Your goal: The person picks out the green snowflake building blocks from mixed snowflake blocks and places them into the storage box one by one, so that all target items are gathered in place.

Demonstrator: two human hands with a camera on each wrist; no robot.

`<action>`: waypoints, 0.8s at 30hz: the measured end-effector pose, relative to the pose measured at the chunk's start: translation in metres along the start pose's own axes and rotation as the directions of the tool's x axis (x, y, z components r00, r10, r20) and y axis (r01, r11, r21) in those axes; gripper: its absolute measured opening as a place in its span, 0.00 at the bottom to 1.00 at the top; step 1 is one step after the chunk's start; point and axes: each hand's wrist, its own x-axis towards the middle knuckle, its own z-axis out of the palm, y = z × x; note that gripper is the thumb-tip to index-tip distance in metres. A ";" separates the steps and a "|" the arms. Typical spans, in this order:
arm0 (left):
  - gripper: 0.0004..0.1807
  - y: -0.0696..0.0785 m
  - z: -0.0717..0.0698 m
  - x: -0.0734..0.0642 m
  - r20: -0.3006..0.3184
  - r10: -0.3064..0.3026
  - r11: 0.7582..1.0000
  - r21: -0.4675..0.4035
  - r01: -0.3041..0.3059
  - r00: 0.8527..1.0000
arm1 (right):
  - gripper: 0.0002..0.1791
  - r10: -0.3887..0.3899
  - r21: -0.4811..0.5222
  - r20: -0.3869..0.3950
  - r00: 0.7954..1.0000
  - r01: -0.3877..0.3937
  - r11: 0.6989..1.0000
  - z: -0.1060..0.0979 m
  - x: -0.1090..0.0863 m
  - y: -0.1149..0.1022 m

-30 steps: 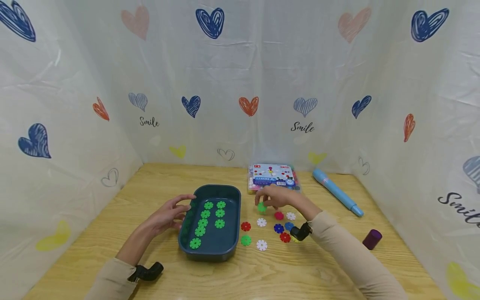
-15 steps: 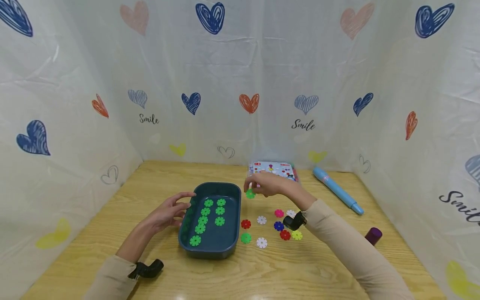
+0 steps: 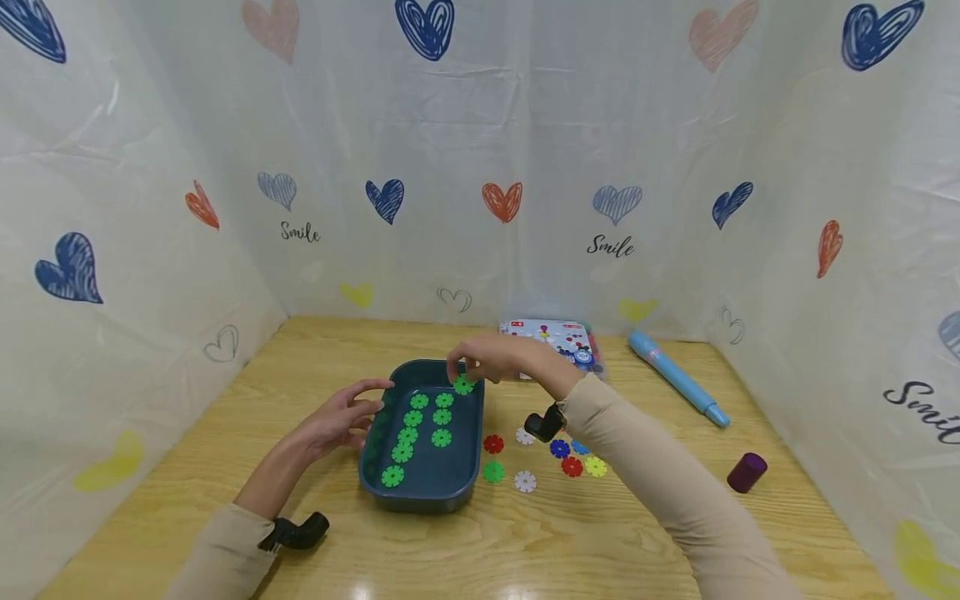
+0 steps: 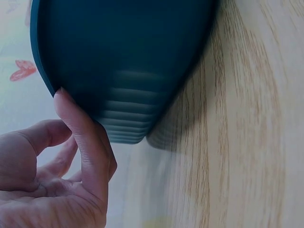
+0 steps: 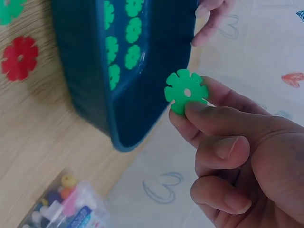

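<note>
A green notched plastic disc (image 5: 179,87) is pinched between the thumb and fingers of my right hand (image 3: 497,355). In the head view that hand is over the far right corner of the dark blue tray (image 3: 444,472). Several green discs (image 3: 402,452) lie on the tray's floor in two rough rows. My left hand (image 3: 339,423) is at the tray's left side, its fingers loosely bent. In the left wrist view one fingertip (image 4: 61,95) touches the tray's rim.
Right of the tray lie loose discs, including a red disc (image 3: 493,444), a green disc (image 3: 492,472) and a white disc (image 3: 525,482). Behind them stands a plastic box (image 3: 555,337), partly hidden. A light blue tube (image 3: 678,377) and a purple cylinder (image 3: 747,472) lie farther right.
My right hand has carried the green disc leftward from the table beside the loose discs to above the tray. The left hand has stayed at the tray's side.
</note>
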 end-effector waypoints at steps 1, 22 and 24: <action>0.28 0.000 0.000 0.000 0.002 0.001 1.000 -0.002 -0.001 1.000 | 0.14 0.002 0.014 0.010 1.000 -0.002 1.000 -0.001 0.004 -0.001; 0.28 0.001 -0.001 0.002 0.028 0.005 1.000 -0.012 -0.005 1.000 | 0.10 0.132 0.050 0.361 0.923 -0.161 0.986 0.039 0.062 -0.017; 0.28 0.001 -0.001 0.001 0.025 0.004 1.000 -0.013 -0.004 1.000 | 0.10 0.134 0.037 0.376 0.917 -0.160 0.986 0.040 0.063 -0.021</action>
